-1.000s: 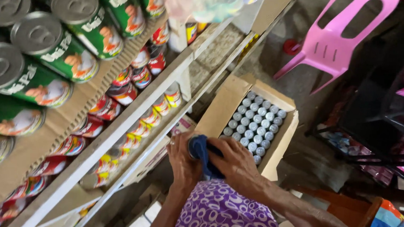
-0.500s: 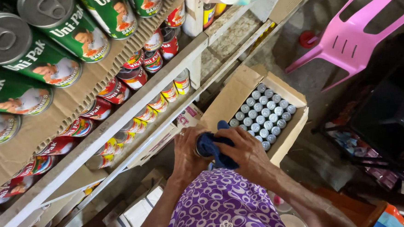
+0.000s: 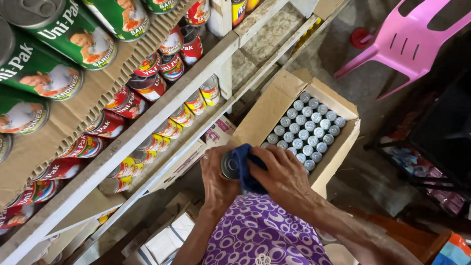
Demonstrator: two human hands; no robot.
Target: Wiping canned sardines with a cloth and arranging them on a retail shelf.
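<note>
Two hands are meeting over one small can (image 3: 229,165) just in front of the person's purple patterned top: the left hand (image 3: 217,179) is clenching the can in its grip from below and behind, its long axis lying roughly level with the silver end turned left toward the shelves, while the right hand (image 3: 282,175) is pressing a blue cloth (image 3: 246,165) over the can's right side. The open cardboard box (image 3: 269,110) of packed silver-topped cans is sitting on the floor just beyond the right hand, and the wooden shelf (image 3: 155,120) of red and green cans is running along the left
</note>
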